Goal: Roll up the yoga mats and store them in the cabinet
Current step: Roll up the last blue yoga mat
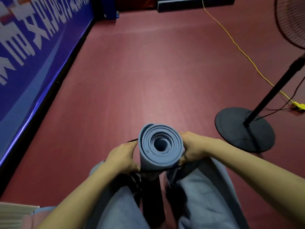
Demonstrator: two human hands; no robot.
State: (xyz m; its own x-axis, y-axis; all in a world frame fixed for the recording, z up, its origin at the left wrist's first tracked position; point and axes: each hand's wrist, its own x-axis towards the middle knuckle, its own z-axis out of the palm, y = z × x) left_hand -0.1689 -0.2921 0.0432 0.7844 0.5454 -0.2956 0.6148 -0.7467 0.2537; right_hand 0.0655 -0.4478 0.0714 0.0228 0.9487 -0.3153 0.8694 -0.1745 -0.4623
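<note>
The rolling step appears complete for this mat: the blue yoga mat point(160, 147) stands on end between the person's knees, its spiral end face toward the camera. The step in hand is judged to be bagging, as a black mesh carry bag point(149, 184) sheathes the lower part of the roll, with its mouth just below the top end. The next move likely calls for drawing the bag mouth up over the remaining exposed end, then carrying the roll to the cabinet, which is not in view.

The left hand point(123, 158) has its fingers curled, pinching the bag edge against the left side of the roll. The right hand point(192, 148) grips the bag edge on the right side, fingers likewise curled. Neither hand is released.

A pedestal fan base point(244, 129) stands on the red floor point(148, 71) to the right, well apart from the mat.
</note>
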